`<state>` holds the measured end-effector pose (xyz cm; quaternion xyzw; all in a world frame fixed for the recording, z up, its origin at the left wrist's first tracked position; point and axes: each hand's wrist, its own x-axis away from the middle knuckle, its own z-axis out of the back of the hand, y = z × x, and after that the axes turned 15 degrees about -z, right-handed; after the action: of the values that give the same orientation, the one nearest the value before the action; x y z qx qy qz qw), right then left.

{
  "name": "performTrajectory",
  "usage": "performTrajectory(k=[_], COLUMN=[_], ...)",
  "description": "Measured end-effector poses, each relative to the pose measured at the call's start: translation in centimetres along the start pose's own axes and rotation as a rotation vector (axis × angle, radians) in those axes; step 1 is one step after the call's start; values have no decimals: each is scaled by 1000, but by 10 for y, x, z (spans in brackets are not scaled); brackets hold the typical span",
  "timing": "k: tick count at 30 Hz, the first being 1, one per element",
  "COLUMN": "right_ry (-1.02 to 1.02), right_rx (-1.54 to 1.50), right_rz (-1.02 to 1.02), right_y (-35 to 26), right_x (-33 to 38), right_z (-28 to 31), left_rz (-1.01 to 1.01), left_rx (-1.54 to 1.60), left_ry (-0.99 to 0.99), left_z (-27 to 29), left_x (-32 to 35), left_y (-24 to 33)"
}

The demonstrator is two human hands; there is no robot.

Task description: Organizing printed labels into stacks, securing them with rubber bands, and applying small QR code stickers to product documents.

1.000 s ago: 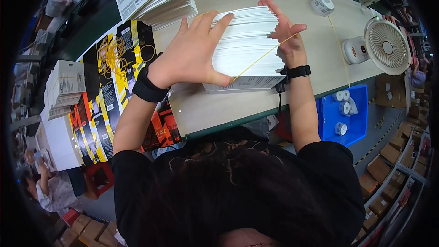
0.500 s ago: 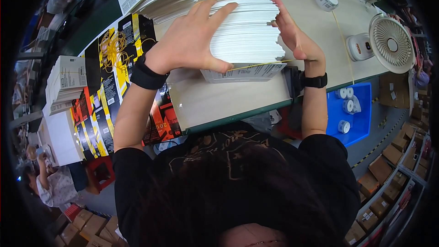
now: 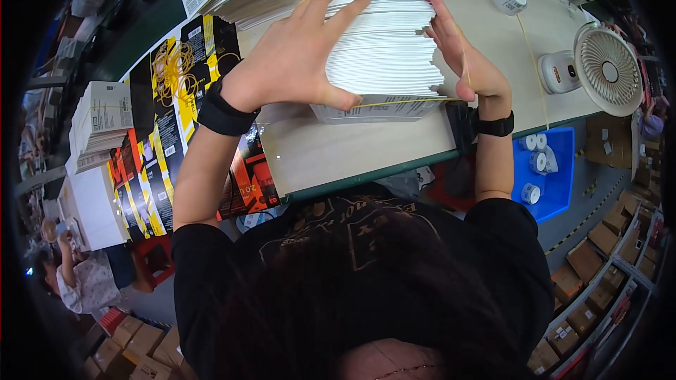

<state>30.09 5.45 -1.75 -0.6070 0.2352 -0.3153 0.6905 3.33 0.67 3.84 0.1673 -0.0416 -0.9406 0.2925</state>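
Pressing a thick white leaflet stack [image 3: 384, 49] on the worktop [image 3: 338, 148]: left hand [image 3: 296, 63] and right hand [image 3: 461, 56] clamp opposite sides. Likely heavy, slippery; hold low, squeezing the sides.

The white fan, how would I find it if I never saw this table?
Look along the long beige table to the person's right end, past the stack of white sheets between both hands. The fan stands there at the table's edge. It is the only round thing with a slatted grille.
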Motion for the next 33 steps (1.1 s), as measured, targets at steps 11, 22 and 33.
performTrajectory(k=[11,22,33], right_ry=[3,45,-571], right_rx=[225,-713,-1296], right_rz=[8,148,135], right_y=[-3,-22,-45], right_x=[4,-2,2], right_z=[6,-27,22], left_rz=[34,34,8], left_rx=[47,40,-2], left_ry=[-24,-34,-21], left_z=[0,2,0], left_x=[0,0,1], left_y=[0,2,1])
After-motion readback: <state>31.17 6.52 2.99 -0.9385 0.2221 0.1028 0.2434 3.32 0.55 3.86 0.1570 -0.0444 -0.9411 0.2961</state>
